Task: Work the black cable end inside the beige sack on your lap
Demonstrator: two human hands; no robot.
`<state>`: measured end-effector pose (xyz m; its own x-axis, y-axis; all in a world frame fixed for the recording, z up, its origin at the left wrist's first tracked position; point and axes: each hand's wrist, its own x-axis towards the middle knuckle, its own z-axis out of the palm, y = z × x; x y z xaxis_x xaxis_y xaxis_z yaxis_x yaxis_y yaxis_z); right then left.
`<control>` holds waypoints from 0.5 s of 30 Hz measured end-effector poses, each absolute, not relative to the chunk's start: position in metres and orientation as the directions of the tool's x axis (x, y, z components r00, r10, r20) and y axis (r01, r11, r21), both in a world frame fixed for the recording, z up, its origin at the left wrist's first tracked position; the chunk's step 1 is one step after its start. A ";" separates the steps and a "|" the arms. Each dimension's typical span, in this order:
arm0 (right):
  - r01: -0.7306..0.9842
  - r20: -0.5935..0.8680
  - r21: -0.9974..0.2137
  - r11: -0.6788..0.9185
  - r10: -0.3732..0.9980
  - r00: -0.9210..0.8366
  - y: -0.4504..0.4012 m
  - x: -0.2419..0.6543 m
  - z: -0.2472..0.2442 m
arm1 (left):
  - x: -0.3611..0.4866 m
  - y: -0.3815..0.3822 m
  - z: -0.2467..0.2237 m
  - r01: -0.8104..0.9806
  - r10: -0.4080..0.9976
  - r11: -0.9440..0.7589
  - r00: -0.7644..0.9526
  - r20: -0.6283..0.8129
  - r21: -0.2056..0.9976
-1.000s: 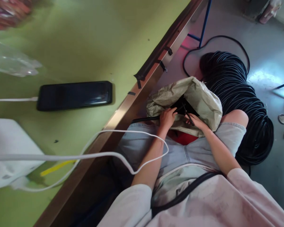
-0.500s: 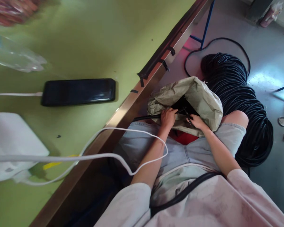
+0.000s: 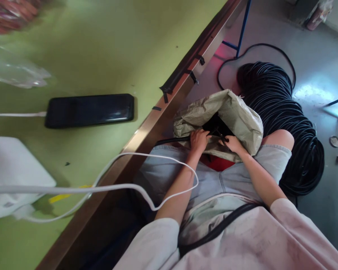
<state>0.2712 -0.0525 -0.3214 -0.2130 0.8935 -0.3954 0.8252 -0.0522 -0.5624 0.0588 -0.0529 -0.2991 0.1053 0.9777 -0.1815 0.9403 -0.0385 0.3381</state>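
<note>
An open beige sack (image 3: 243, 118) stands between my knees, its rim folded outward and its inside dark. My left hand (image 3: 198, 140), at the sack's near left rim, is closed around a black cable (image 3: 171, 141) that comes in from the left across my thigh. In my right hand (image 3: 233, 144) is a pair of dark scissors (image 3: 223, 140), the fingers wrapped round the handles. The blades point up and left over the mouth of the sack, close to the cable's end. Whether they touch the cable I cannot tell.
A large coil of black cable (image 3: 281, 116) lies on the floor beyond my right knee. The green table (image 3: 101, 56) with its metal edge runs along my left, bearing a phone (image 3: 90, 110), a white charger (image 3: 17, 174) and a plastic bottle (image 3: 15, 67). A white cord (image 3: 124, 185) hangs over my left forearm.
The whole view has shifted slightly to the left. Both hands keep their places at the sack, still holding the cable and the scissors.
</note>
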 end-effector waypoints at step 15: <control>0.827 -0.356 -0.560 -0.052 0.916 -0.184 -0.049 0.275 -0.327 | 0.065 -0.059 -0.291 0.943 0.982 -0.059 0.113 -0.151 0.328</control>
